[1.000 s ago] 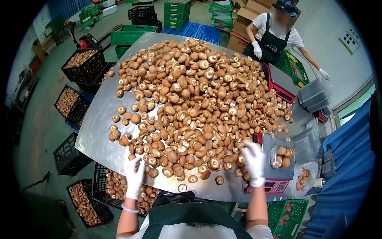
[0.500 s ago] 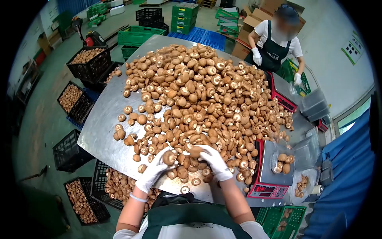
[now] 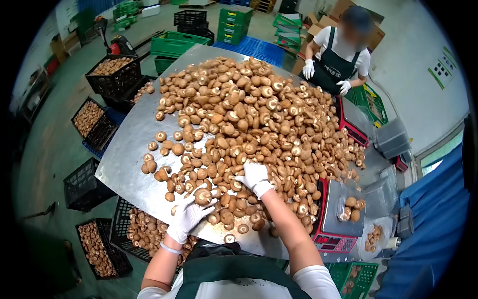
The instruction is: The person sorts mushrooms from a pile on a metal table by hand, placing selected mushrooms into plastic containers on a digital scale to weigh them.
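Observation:
My left hand (image 3: 188,215), in a white glove, holds a shiitake mushroom (image 3: 203,196) by the table's near edge, its brown cap with a pale patch facing up. The gloved right hand (image 3: 255,178) reaches over the near part of a large heap of shiitake mushrooms (image 3: 249,107). Its thumb and fingers are spread apart at the mushrooms, and the fingertips are partly hidden. Several loose mushrooms lie around both hands on the metal table (image 3: 132,154).
To the right stands a red scale (image 3: 331,241) with a clear tub of mushrooms (image 3: 352,208) on it. A second scale (image 3: 352,128) is farther back, near a co-worker (image 3: 338,55) in white gloves. Black crates (image 3: 82,187) line the left floor; clear tubs (image 3: 391,137) are stacked right.
My right hand has moved forward onto the heap and no longer holds the mushroom it had. My left hand has shifted slightly left and down with a mushroom. The co-worker's hands have come closer together.

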A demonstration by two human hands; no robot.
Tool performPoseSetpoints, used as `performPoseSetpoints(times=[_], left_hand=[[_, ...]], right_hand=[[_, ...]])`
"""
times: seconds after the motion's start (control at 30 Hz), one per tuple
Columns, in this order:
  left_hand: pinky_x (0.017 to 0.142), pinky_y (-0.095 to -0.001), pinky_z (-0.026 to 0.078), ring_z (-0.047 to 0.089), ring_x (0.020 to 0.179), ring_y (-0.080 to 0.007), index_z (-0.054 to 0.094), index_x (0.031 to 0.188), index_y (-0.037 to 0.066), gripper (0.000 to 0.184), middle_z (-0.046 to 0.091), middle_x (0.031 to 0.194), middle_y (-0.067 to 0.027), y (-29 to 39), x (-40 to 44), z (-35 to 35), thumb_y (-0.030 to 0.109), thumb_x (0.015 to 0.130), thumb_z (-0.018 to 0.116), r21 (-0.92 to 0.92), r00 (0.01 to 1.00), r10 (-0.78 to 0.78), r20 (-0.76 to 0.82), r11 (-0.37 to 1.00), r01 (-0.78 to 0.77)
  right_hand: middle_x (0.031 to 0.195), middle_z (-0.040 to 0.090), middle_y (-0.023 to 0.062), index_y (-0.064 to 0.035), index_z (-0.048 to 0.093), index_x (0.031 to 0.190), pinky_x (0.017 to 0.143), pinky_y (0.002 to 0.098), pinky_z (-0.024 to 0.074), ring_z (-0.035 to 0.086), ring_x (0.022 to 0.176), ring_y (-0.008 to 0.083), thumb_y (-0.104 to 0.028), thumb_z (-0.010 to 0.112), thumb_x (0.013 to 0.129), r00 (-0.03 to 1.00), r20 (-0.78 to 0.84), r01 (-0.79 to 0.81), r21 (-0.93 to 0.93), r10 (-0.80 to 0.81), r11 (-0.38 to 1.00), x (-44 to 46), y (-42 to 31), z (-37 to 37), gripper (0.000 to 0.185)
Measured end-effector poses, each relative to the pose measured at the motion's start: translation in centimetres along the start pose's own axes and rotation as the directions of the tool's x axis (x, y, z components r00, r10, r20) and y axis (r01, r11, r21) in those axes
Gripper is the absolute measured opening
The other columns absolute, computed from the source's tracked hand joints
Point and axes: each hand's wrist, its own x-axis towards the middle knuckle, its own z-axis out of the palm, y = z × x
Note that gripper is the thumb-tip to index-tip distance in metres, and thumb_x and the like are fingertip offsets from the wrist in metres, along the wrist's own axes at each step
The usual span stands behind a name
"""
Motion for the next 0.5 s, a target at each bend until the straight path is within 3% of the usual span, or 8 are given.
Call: performPoseSetpoints(times=[0.07, 0.1, 0.17, 0.3, 0.37, 0.4, 0.43, 0.5], left_hand=[[0.099, -0.0445, 0.045, 0.051, 0.119, -0.0355, 0.028, 0.142, 0.000, 0.059, 0.047, 0.134, -0.0211, 0.2, -0.3, -0.5, 0.023, 0.091, 0.048, -0.042, 0.999, 0.028, -0.028, 0.999, -0.029], [0.099, -0.0448, 0.045, 0.051, 0.119, -0.0354, 0.029, 0.142, 0.000, 0.058, 0.047, 0.134, -0.0212, 0.4, -0.7, 0.2, 0.023, 0.092, 0.048, -0.019, 0.998, 0.058, -0.026, 0.998, -0.058], [0.092, -0.0441, 0.050, 0.055, 0.114, -0.0364, 0.033, 0.139, 0.001, 0.055, 0.041, 0.139, -0.0232, 1.0, -1.3, 0.8, 0.025, 0.092, 0.047, -0.038, 0.995, 0.098, -0.035, 0.994, -0.099], [0.086, -0.0394, 0.053, 0.060, 0.100, -0.0310, 0.045, 0.130, 0.002, 0.051, 0.055, 0.121, -0.0190, 3.3, -2.6, -0.7, 0.034, 0.092, 0.053, 0.130, 0.932, 0.306, -0.197, 0.950, -0.284], [0.088, -0.0393, 0.053, 0.058, 0.104, -0.0293, 0.047, 0.125, -0.001, 0.049, 0.056, 0.117, -0.0190, 4.4, -3.4, -4.1, 0.036, 0.093, 0.053, 0.003, 0.865, 0.361, -0.350, 0.923, -0.384], [0.087, -0.0394, 0.052, 0.058, 0.103, -0.0294, 0.050, 0.118, -0.002, 0.047, 0.057, 0.113, -0.0186, 5.0, -3.9, -3.8, 0.038, 0.092, 0.056, -0.017, 0.779, 0.360, -0.514, 0.903, -0.429], [0.089, -0.0410, 0.051, 0.057, 0.105, -0.0302, 0.051, 0.114, -0.002, 0.046, 0.058, 0.112, -0.0184, 5.5, -4.4, -4.6, 0.038, 0.091, 0.057, -0.072, 0.803, 0.365, -0.470, 0.891, -0.447], [0.092, -0.0432, 0.049, 0.056, 0.107, -0.0308, 0.050, 0.117, -0.004, 0.048, 0.058, 0.113, -0.0182, 5.9, -5.1, -5.8, 0.037, 0.093, 0.055, -0.014, 0.823, 0.376, -0.426, 0.907, -0.422]], right_hand=[[0.090, 0.067, 0.0130, -0.0060, 0.065, 0.096, 0.073, 0.0377, 0.0501, 0.065, 0.083, 0.0276, -0.056, 0.069, 0.071, 0.997, -0.076, 0.020, 0.060, -0.016, 0.998, 0.0, 0.4, 0.1, 0.056], [0.094, 0.067, 0.0126, -0.0079, 0.065, 0.101, 0.077, 0.0372, 0.0509, 0.065, 0.086, 0.0285, -0.054, 0.070, 0.071, 0.982, -0.187, 0.047, 0.229, -0.004, 0.972, -0.9, 0.2, -0.5, 0.055], [0.103, 0.067, 0.0105, -0.0100, 0.064, 0.110, 0.080, 0.0347, 0.0511, 0.065, 0.088, 0.0249, -0.050, 0.072, 0.073, 0.997, -0.073, 0.022, 0.625, 0.030, 0.780, -2.2, -0.2, -2.2, 0.055], [0.109, 0.065, 0.0068, -0.0137, 0.058, 0.126, 0.071, 0.0252, 0.0491, 0.059, 0.076, 0.0131, -0.034, 0.071, 0.080, 0.935, -0.079, 0.218, 0.897, -0.346, 0.384, -5.1, -4.7, -3.4, 0.052], [0.099, 0.064, 0.0079, -0.0092, 0.059, 0.122, 0.073, 0.0277, 0.0487, 0.060, 0.079, 0.0132, -0.022, 0.066, 0.085, 0.928, -0.179, 0.302, 0.873, -0.326, 0.382, -5.8, -5.3, -4.0, 0.040], [0.096, 0.064, 0.0083, -0.0101, 0.061, 0.118, 0.069, 0.0291, 0.0493, 0.061, 0.076, 0.0164, -0.024, 0.065, 0.085, 0.959, -0.205, 0.271, 0.859, -0.195, 0.433, -5.8, -4.8, -3.5, 0.035], [0.094, 0.064, 0.0087, -0.0110, 0.063, 0.114, 0.066, 0.0305, 0.0499, 0.062, 0.073, 0.0196, -0.026, 0.063, 0.086, 0.971, -0.233, 0.233, 0.846, -0.062, 0.480, -5.8, -3.9, -2.8, 0.031], [0.087, 0.062, 0.0085, -0.0089, 0.065, 0.098, 0.066, 0.0365, 0.0512, 0.063, 0.076, 0.0272, -0.037, 0.064, 0.084, 0.958, -0.285, 0.176, 0.564, -0.010, 0.807, -6.7, -2.6, -1.2, 0.032]])
